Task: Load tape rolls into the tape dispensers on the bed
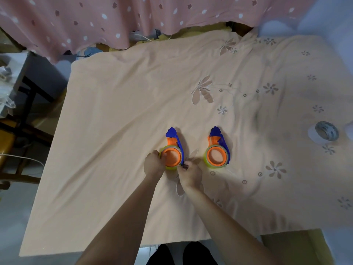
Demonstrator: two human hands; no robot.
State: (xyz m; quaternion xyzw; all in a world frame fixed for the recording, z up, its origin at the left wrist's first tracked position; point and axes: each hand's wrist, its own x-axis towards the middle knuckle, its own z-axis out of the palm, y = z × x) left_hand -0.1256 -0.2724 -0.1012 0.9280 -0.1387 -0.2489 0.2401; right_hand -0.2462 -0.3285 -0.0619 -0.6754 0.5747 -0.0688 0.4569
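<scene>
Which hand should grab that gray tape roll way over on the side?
Probably the right hand: the gray tape roll lies far on its side, while the left hand grips the near dispenser.

Two blue-and-orange tape dispensers, the left dispenser and the right dispenser, lie side by side near the bed front, each holding a yellowish roll, while a grey-white tape roll lies far right.

Pink spotted curtain hanging behind a peach floral sheet, dark-framed side table standing at left
</scene>
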